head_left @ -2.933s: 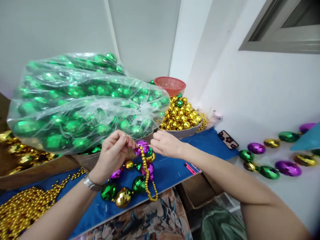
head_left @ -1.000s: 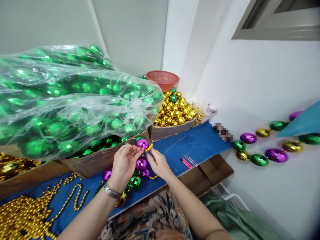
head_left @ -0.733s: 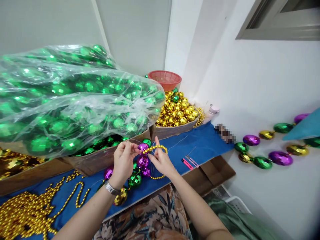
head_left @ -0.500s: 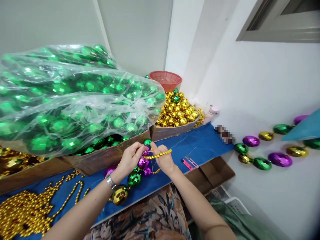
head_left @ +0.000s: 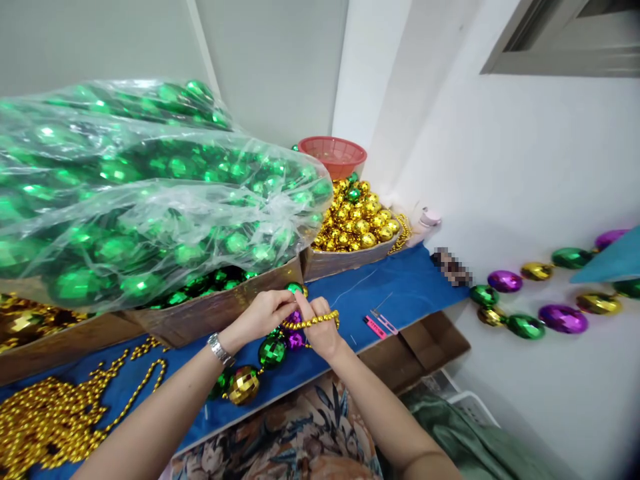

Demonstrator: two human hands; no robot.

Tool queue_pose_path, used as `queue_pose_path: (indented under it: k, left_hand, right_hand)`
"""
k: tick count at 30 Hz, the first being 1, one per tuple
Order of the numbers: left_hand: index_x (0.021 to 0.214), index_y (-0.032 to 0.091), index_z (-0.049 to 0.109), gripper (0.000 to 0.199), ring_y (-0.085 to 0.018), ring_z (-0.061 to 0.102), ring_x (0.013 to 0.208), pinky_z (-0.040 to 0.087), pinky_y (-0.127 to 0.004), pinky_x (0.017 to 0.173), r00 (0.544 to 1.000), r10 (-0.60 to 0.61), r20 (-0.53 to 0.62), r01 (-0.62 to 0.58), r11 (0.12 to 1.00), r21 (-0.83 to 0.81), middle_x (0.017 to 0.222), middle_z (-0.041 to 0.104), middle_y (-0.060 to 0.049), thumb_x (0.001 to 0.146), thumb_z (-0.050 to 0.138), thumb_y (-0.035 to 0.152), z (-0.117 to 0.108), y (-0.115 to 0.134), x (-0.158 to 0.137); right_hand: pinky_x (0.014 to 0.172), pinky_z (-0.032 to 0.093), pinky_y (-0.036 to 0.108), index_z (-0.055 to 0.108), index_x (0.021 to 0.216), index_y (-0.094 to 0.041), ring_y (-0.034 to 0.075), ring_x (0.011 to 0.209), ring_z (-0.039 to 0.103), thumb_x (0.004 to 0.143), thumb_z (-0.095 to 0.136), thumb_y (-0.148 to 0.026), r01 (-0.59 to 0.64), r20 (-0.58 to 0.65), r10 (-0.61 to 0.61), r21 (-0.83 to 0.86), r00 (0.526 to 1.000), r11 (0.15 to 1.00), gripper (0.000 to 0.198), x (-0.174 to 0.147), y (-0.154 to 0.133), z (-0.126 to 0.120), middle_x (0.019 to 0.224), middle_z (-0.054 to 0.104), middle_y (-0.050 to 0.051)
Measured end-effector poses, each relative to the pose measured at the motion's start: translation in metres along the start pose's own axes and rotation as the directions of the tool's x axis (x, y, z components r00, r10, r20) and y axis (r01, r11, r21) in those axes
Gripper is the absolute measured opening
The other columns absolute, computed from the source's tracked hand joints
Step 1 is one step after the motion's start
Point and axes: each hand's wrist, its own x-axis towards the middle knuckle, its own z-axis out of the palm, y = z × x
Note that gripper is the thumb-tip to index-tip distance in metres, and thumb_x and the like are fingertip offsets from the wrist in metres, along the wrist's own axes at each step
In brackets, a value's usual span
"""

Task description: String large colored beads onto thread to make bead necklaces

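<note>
My left hand (head_left: 263, 317), with a metal watch at its wrist, is closed in a pinch on a fine thread at the fingertips, mostly hidden now. Right beside it, my right hand (head_left: 325, 333) has its fingers bent, and a strand of small gold beads (head_left: 313, 321) loops across them. Both hands' fingertips meet near a green ball bead (head_left: 294, 288). Beneath the hands hang or lie larger faceted beads: a green one (head_left: 273, 352), a gold one (head_left: 243, 385) and a purple one (head_left: 296, 340).
Small gold bead strands (head_left: 50, 420) lie heaped on the blue tabletop (head_left: 400, 280). Behind stand a clear bag of green beads (head_left: 150, 200), a box of gold beads (head_left: 363, 223) and a red basket (head_left: 333, 157). Pink thread snips (head_left: 377, 325) lie at right. A large bead garland (head_left: 527, 327) hangs rightward.
My fingertips have come closer together, and the gold strand lies further across my right fingers. The larger beads have shifted slightly under my hands.
</note>
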Motion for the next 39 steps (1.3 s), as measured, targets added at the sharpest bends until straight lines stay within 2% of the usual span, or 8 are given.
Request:
queue_pose_path:
  k: [4,9,11,14,18,24,32,39]
  left_hand:
    - [0.066,0.016,0.055,0.031,-0.011,0.041,0.057,0.032,-0.022,0.054,0.996,-0.051,-0.078,0.037,0.984,-0.173,0.06,0.05,0.003,0.087,0.051,0.038,0.003,0.0,-0.003]
    - [0.069,0.016,0.052,0.032,-0.01,0.041,0.058,0.034,-0.021,0.055,0.913,-0.28,-0.296,0.093,0.851,-0.517,0.063,0.049,0.003,0.086,0.056,0.042,0.013,-0.007,-0.014]
    - [0.071,0.015,0.054,0.031,-0.01,0.042,0.06,0.035,-0.021,0.057,0.901,-0.303,-0.312,0.088,0.83,-0.551,0.065,0.051,0.002,0.086,0.057,0.042,0.017,-0.01,-0.019]
    - [0.074,0.015,0.056,0.028,-0.01,0.043,0.062,0.036,-0.021,0.059,0.909,-0.274,-0.313,0.076,0.849,-0.523,0.067,0.052,0.002,0.086,0.058,0.041,0.023,-0.011,-0.025]
    - [0.075,0.016,0.056,0.026,-0.011,0.043,0.063,0.036,-0.022,0.06,0.942,-0.177,-0.286,0.04,0.903,-0.427,0.068,0.051,0.002,0.089,0.055,0.038,0.03,-0.006,-0.03]
    - [0.077,0.016,0.058,0.025,-0.012,0.046,0.066,0.038,-0.023,0.063,0.973,-0.06,-0.224,-0.01,0.953,-0.302,0.072,0.054,0.0,0.091,0.051,0.035,0.038,0.001,-0.04]
    - [0.076,0.015,0.061,0.031,-0.012,0.048,0.064,0.038,-0.022,0.06,0.925,-0.298,-0.234,0.138,0.839,-0.526,0.069,0.057,0.0,0.088,0.056,0.044,0.041,-0.019,-0.048]
    - [0.079,0.015,0.065,0.031,-0.014,0.055,0.069,0.043,-0.024,0.064,0.961,-0.23,-0.151,0.143,0.887,-0.439,0.076,0.065,-0.003,0.088,0.055,0.043,0.036,-0.018,-0.054]
  right_hand:
    - [0.079,0.05,0.037,0.041,0.142,-0.022,0.021,0.084,0.055,0.095,0.045,-0.023,-0.337,0.168,0.292,0.408,0.941,0.849,0.047,0.004,-0.013,-0.011,0.101,0.06,0.009]
    - [0.065,0.053,0.028,0.044,0.137,-0.032,0.015,0.084,0.061,0.092,0.049,-0.04,-0.681,0.631,0.476,0.727,0.612,-0.089,0.046,-0.028,-0.04,-0.027,0.126,0.054,0.008]
    - [0.055,0.048,0.023,0.056,0.124,-0.027,0.013,0.074,0.061,0.089,0.054,-0.045,-0.778,0.786,0.367,0.591,0.497,-0.213,0.039,-0.041,-0.045,-0.036,0.114,0.061,0.008]
    - [0.05,0.042,0.02,0.065,0.105,-0.019,0.01,0.058,0.056,0.087,0.059,-0.044,-0.871,0.831,0.296,0.492,0.471,0.004,0.032,-0.039,-0.041,-0.051,0.081,0.067,0.004]
    - [0.06,0.044,0.022,0.065,0.106,-0.019,0.011,0.064,0.055,0.092,0.053,-0.041,-0.747,0.555,0.516,0.587,0.652,0.313,0.029,-0.01,-0.031,-0.056,0.076,0.064,0.001]
    - [0.056,0.041,0.021,0.063,0.088,-0.018,0.01,0.061,0.051,0.091,0.054,-0.045,-0.7,0.494,0.547,0.662,0.676,0.268,0.028,0.013,-0.028,-0.04,0.072,0.059,-0.001]
    - [0.05,0.038,0.02,0.059,0.087,-0.018,0.009,0.05,0.048,0.094,0.047,-0.048,-0.694,0.537,0.472,0.668,0.699,0.267,0.033,0.015,-0.02,-0.04,0.06,0.053,-0.004]
    - [0.063,0.041,0.023,0.061,0.077,-0.019,0.013,0.064,0.054,0.097,0.043,-0.04,-0.548,0.437,0.368,0.42,0.82,0.723,0.034,0.032,-0.002,-0.06,0.067,0.059,0.001]
